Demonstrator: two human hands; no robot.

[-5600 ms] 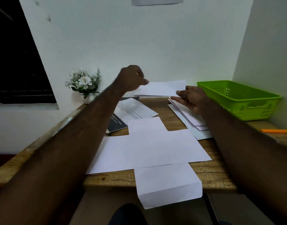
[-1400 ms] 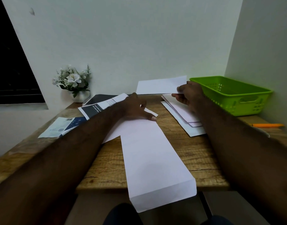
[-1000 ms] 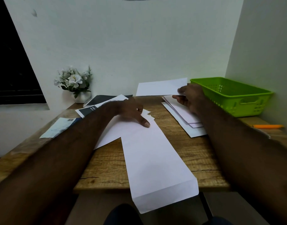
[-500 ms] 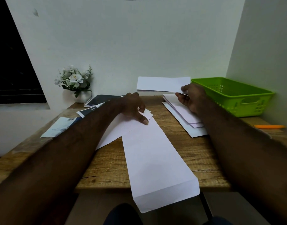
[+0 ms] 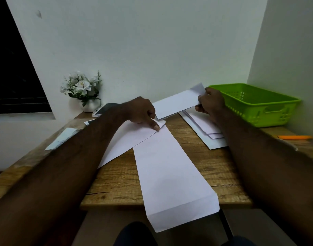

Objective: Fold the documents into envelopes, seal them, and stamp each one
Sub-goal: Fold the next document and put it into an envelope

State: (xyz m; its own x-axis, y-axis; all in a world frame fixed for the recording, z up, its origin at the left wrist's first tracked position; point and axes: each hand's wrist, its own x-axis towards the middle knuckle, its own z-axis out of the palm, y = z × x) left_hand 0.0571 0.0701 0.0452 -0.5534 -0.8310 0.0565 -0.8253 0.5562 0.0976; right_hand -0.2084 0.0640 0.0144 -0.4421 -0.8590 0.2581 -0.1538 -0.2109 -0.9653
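Lowest in the frame, the folded document [image 5: 173,174] lies as a long white strip up the middle of the bench [image 5: 116,183], its near end hanging over the front edge; its far end runs under the corner of a loose sheet [image 5: 123,141] that slants away to the left. Just above, at frame centre, the left hand [image 5: 142,112] rests on that corner; one outstretched fingertip [image 5: 156,128] presses the sheet down where it overlaps the strip, the other fingers loosely curled; I cannot tell whether anything is pinched. To the right and a little higher, the right hand [image 5: 210,102] pinches one end of an envelope [image 5: 177,103], held tilted clear of the bench with its flap raised. Beneath that wrist lies the envelope stack [image 5: 207,135]; an orange pen [image 5: 294,137] sits at the right edge. Furthest back stand a green basket [image 5: 255,103] at right, and a notebook [image 5: 104,109] and flower pot [image 5: 84,91] at left.

The step in hand looks like filling: a document is folded, an envelope is picked and opened, and nothing appears sealed or stamped. As I judge it, the strip looks longer than the envelope, so the next move probably calls for a crosswise fold; then the left hand must lift the document and feed its end squarely into the mouth while the right holds the flap back.
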